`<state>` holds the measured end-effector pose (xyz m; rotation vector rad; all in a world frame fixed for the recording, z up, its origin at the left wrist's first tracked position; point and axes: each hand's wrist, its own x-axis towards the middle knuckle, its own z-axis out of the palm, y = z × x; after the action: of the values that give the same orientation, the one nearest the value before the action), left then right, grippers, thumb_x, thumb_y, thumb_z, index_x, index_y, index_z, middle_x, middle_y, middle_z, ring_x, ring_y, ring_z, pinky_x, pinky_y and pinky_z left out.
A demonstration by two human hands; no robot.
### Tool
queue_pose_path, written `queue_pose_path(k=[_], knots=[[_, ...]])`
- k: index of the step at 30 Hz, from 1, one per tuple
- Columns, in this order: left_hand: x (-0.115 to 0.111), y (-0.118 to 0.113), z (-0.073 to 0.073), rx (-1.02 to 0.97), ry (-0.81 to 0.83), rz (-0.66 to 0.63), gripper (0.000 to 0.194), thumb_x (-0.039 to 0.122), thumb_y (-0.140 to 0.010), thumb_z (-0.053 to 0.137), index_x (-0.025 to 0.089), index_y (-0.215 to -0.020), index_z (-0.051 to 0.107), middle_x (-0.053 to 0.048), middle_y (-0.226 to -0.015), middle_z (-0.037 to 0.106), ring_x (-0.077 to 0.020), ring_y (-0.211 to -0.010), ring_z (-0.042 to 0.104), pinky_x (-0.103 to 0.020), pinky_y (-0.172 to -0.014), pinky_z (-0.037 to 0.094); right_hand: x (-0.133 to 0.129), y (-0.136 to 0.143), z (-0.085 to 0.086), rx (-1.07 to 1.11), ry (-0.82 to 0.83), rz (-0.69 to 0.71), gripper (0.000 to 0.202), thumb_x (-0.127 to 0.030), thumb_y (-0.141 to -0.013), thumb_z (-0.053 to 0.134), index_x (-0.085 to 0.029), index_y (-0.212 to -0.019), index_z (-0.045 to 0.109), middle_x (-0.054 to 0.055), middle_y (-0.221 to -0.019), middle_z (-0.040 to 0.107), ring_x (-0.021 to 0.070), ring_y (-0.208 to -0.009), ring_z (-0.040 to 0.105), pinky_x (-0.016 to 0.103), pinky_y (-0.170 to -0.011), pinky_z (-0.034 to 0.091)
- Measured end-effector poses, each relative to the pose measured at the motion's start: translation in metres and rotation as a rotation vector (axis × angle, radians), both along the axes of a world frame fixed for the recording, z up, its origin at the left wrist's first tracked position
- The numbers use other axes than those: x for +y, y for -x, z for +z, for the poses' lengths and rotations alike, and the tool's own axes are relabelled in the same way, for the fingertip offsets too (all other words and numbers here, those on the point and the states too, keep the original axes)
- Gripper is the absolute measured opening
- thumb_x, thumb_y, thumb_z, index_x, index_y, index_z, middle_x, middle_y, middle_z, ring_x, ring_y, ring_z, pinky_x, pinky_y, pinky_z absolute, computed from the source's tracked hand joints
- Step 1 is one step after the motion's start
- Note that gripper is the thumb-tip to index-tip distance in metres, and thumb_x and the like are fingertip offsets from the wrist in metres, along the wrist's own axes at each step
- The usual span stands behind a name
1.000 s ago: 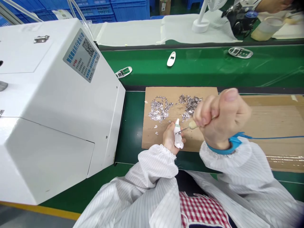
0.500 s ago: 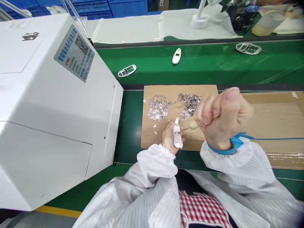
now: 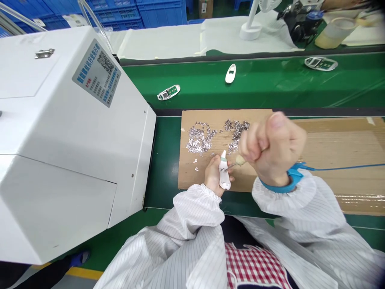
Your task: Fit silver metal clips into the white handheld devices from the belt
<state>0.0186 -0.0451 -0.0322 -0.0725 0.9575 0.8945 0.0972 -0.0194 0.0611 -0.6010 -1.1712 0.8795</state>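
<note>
My left hand [image 3: 213, 176] is closed round a white plastic housing [image 3: 224, 180] with a narrow tip and a pale green collar, held tip away from me. Small metal pieces show on the side facing up. My right hand [image 3: 272, 146] is a fist, thumb uppermost, round the cream handle [image 3: 240, 160] of a thin-shafted tool. Its metal shaft [image 3: 231, 165] reaches to the middle of the housing; the exact contact is too small to make out. Beyond my hands lie a left pile of shiny metal clips [image 3: 199, 139] and a darker right pile [image 3: 235, 130], partly behind my fist.
Cardboard [image 3: 188, 176] covers the bench under my hands. A large white machine [image 3: 126, 140] stands at the left. Open device halves [image 3: 169, 92] and a white shell [image 3: 230, 74] lie on the green conveyor [image 3: 198, 72]. A blue wrist-strap cord [image 3: 345, 167] runs right.
My right fist and the tool have shifted slightly left, with the shaft still at the housing. The parts on the conveyor have moved right. A person's foot now shows at lower left.
</note>
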Motion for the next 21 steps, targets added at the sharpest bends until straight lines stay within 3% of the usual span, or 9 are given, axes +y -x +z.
queue_pose_path(k=[5, 9, 16, 19, 21], knots=[[0.003, 0.003, 0.01, -0.018, 0.066, -0.004, 0.014, 0.031, -0.101, 0.039, 0.022, -0.104, 0.049, 0.002, -0.067, 0.053, -0.0091, -0.041, 0.045, -0.019, -0.036, 0.031, 0.002, -0.004, 0.004, -0.065, 0.048, -0.191, 0.053, -0.049, -0.094, 0.056, -0.025, -0.052, 0.035, -0.008, -0.039, 0.028, 0.0081, -0.03, 0.027, 0.026, -0.031, 0.025], [0.003, 0.004, 0.01, -0.025, 0.071, 0.004, 0.013, 0.031, -0.101, 0.039, 0.022, -0.101, 0.049, 0.002, -0.067, 0.053, -0.0093, -0.041, 0.046, -0.018, -0.035, 0.029, 0.0, -0.005, -0.002, -0.163, 0.112, -0.243, 0.056, -0.061, -0.092, 0.05, -0.026, -0.052, 0.034, -0.008, -0.039, 0.026, 0.0094, -0.03, 0.028, 0.027, -0.031, 0.027], [0.002, 0.004, 0.005, -0.025, 0.078, 0.005, 0.017, 0.032, -0.102, 0.037, 0.021, -0.1, 0.049, 0.0, -0.068, 0.056, -0.0095, -0.041, 0.046, -0.019, -0.035, 0.033, -0.008, 0.003, -0.005, -0.136, 0.096, -0.174, 0.052, -0.049, -0.094, 0.055, -0.025, -0.051, 0.037, -0.006, -0.041, 0.033, 0.009, -0.032, 0.033, 0.027, -0.033, 0.03], [0.004, 0.011, 0.011, -0.006, 0.085, -0.056, 0.017, 0.031, -0.102, 0.038, 0.019, -0.1, 0.05, 0.0, -0.067, 0.055, -0.0099, -0.041, 0.047, -0.02, -0.035, 0.034, -0.005, -0.012, 0.001, -0.004, 0.037, -0.138, 0.052, -0.044, -0.091, 0.062, -0.023, -0.05, 0.037, -0.007, -0.04, 0.032, 0.0065, -0.03, 0.028, 0.024, -0.029, 0.025], [0.018, 0.017, 0.022, 0.0, 0.061, -0.089, 0.017, 0.028, -0.101, 0.039, 0.018, -0.102, 0.052, 0.0, -0.068, 0.054, -0.0104, -0.044, 0.049, -0.021, -0.037, 0.039, -0.002, -0.031, 0.011, 0.096, 0.034, -0.162, 0.055, -0.045, -0.086, 0.068, -0.022, -0.048, 0.036, -0.007, -0.039, 0.032, 0.0055, -0.028, 0.024, 0.024, -0.026, 0.02]])
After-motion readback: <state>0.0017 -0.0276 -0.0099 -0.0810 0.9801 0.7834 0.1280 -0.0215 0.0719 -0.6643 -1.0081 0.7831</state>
